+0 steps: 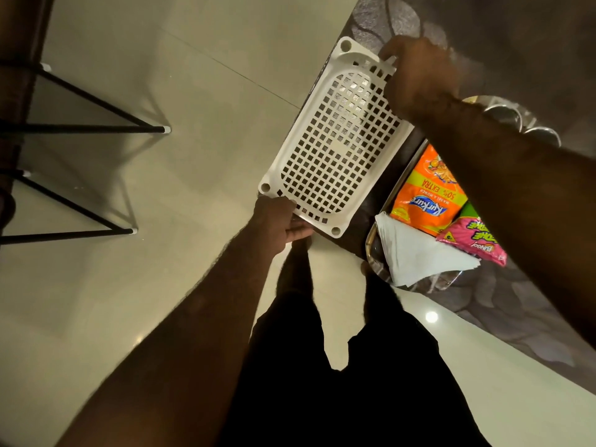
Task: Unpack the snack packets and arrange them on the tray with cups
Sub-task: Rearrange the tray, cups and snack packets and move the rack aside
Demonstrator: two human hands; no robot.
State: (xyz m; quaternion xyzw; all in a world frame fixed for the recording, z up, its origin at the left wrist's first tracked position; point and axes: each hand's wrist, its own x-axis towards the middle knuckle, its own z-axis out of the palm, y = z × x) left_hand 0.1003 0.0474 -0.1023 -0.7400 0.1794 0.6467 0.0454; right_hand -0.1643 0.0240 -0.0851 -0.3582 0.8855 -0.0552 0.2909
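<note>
A white perforated plastic basket [335,137] sits at the edge of a dark patterned table [516,33], with nothing in it. My left hand [277,221] grips its near rim and my right hand [419,75] grips its far rim. To the right lies a shiny metal tray [374,253] holding an orange snack packet [422,195], a pink snack packet [474,237], a green packet [469,209] mostly hidden under my right forearm, and white paper napkins [416,253]. Steel cups [512,117] show behind my forearm.
Pale tiled floor [161,221] spreads to the left and below. Black metal furniture legs [96,127] with white feet stand at the far left. My legs in dark shorts [338,366] are next to the table's edge.
</note>
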